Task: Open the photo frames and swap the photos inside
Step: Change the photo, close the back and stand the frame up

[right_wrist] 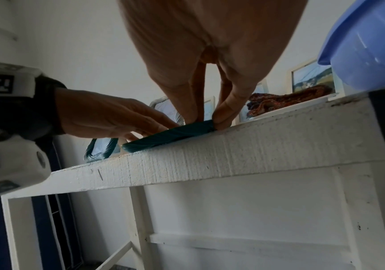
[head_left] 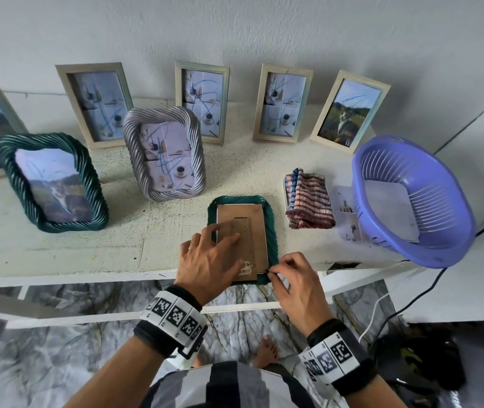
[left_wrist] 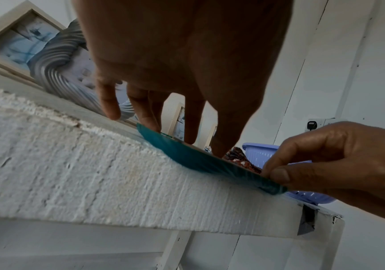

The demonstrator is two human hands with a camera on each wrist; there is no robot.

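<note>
A dark green twisted-rim photo frame [head_left: 271, 228] lies face down at the table's front edge, its brown backing board [head_left: 254, 216] facing up. My left hand [head_left: 214, 248] lies flat on the backing, its straight fingers pressing down. My right hand [head_left: 270, 272] pinches the frame's near right corner between thumb and fingertips. In the left wrist view, the frame's rim [left_wrist: 198, 160] overhangs the table edge slightly, with the right hand [left_wrist: 277, 173] at its end. The right wrist view shows the same pinch [right_wrist: 207, 122] on the green rim [right_wrist: 170, 136]. The photo inside is hidden.
A second green frame [head_left: 52, 184] and a silver frame [head_left: 165, 154] stand to the left, with several pale wooden frames [head_left: 202, 101] along the wall. To the right lie a striped cloth [head_left: 308, 201], a loose photo [head_left: 348, 213] and a purple basket [head_left: 411, 198].
</note>
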